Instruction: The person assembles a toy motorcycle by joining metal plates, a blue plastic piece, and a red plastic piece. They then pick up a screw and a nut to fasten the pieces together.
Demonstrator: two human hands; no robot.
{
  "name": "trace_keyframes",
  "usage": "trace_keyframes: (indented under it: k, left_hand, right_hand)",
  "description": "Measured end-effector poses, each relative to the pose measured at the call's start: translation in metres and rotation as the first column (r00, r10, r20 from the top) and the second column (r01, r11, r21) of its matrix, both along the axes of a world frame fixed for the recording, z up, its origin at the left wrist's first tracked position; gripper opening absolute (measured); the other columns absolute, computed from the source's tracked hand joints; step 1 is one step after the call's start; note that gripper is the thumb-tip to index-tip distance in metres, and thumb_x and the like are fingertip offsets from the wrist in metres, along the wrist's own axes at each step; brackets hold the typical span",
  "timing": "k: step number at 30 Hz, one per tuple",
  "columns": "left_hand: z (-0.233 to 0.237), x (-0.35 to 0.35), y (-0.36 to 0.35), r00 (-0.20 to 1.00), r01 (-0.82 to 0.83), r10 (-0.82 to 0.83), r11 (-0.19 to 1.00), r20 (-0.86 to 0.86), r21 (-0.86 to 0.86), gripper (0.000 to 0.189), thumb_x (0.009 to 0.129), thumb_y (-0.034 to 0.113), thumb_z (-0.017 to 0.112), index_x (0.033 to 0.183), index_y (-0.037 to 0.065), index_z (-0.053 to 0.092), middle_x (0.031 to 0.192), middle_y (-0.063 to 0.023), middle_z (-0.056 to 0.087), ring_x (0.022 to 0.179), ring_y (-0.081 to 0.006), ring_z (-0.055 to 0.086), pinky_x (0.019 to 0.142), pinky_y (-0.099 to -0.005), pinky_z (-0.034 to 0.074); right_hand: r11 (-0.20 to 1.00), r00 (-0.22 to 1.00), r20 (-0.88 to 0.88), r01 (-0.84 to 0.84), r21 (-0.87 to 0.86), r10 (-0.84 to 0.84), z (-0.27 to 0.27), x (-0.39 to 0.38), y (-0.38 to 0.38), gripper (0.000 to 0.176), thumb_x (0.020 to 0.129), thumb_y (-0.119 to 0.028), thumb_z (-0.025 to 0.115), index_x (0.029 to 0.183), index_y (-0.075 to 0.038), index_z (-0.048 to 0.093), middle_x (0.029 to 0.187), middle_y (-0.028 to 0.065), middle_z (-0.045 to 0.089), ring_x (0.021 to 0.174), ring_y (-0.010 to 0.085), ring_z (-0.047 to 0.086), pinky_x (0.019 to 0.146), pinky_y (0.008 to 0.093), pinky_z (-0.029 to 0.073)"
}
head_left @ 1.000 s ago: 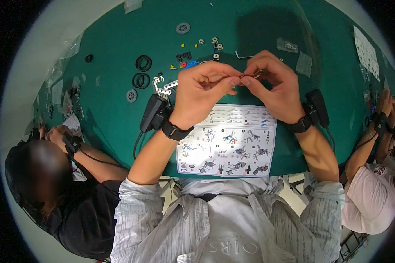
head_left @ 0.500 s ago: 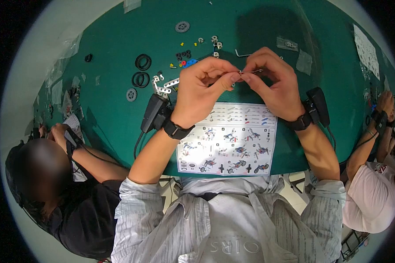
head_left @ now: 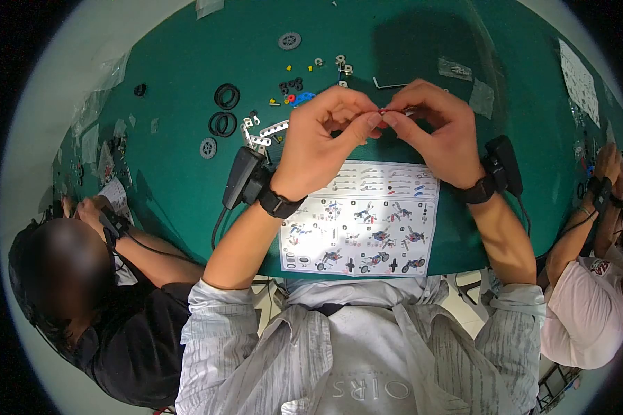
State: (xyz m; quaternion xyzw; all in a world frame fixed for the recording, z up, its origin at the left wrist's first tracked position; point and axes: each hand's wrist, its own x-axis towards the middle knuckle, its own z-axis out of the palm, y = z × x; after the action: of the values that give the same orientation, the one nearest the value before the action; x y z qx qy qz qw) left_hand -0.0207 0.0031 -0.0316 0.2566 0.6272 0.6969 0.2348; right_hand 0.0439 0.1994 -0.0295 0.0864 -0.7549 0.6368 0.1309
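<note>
My left hand [head_left: 322, 138] and my right hand [head_left: 441, 138] meet above the upper edge of the printed instruction sheet [head_left: 358, 228]. Thumb and forefinger of each hand pinch a small thin reddish part [head_left: 393, 111], mostly covered by the fingertips, so its exact kind cannot be made out. Just left of my left hand lie perforated metal strips [head_left: 277, 128] and a blue piece [head_left: 303, 99], partly behind the knuckles. Beyond my right hand's fingers rests an L-shaped hex key [head_left: 390, 86].
Black rubber tires [head_left: 226, 97] and grey wheels [head_left: 289, 41] lie at the left and far side. Small black pieces [head_left: 291, 86] and metal brackets [head_left: 340, 61] are scattered nearby. Plastic bags [head_left: 455, 68] lie at right. People sit on both sides, a black sleeve [head_left: 138, 339] at left.
The thin part has turned between my fingertips and now shows a reddish edge. Both hands have shifted slightly, my right hand a little to the right.
</note>
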Motion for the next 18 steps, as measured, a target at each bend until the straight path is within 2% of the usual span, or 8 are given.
trace_keyframes:
  k: [4,10,18]
  left_hand:
    - [-0.0034,-0.0030,-0.0011,0.998,0.011,-0.012,1.000,-0.058,-0.014,0.014,0.097,0.008,0.067,0.108,0.000,0.062,0.096,-0.0071,0.072,0.085,-0.0114,0.068,0.070,-0.0235,0.053]
    - [-0.0033,-0.0041,-0.0027,0.997,0.015,-0.020,0.998,-0.080,-0.062,0.015,0.098,0.010,0.066,0.107,0.000,0.062,0.094,-0.0071,0.072,0.084,-0.0110,0.068,0.069,-0.0236,0.052]
    - [-0.0025,-0.0027,-0.0017,0.998,0.001,-0.005,0.999,-0.067,-0.052,0.015,0.099,0.013,0.066,0.107,0.001,0.063,0.092,-0.0065,0.072,0.083,-0.0107,0.068,0.068,-0.0232,0.052]
  right_hand:
    - [0.999,0.995,0.099,-0.008,-0.038,0.011,-0.0008,0.0015,0.0006,0.013,0.089,-0.007,0.075,0.100,-0.001,0.070,0.091,0.0042,0.072,0.080,0.0072,0.066,0.069,0.0220,0.053]
    - [0.999,0.997,0.072,-0.027,0.041,0.024,0.0008,0.0015,0.0020,0.013,0.088,-0.006,0.075,0.099,-0.001,0.071,0.091,0.0037,0.072,0.079,0.0073,0.067,0.070,0.0216,0.053]
    - [0.995,0.986,0.163,-0.007,-0.102,0.024,0.0017,0.0031,0.0002,0.014,0.087,-0.006,0.076,0.099,0.000,0.070,0.093,0.0039,0.072,0.082,0.0074,0.066,0.072,0.0221,0.054]
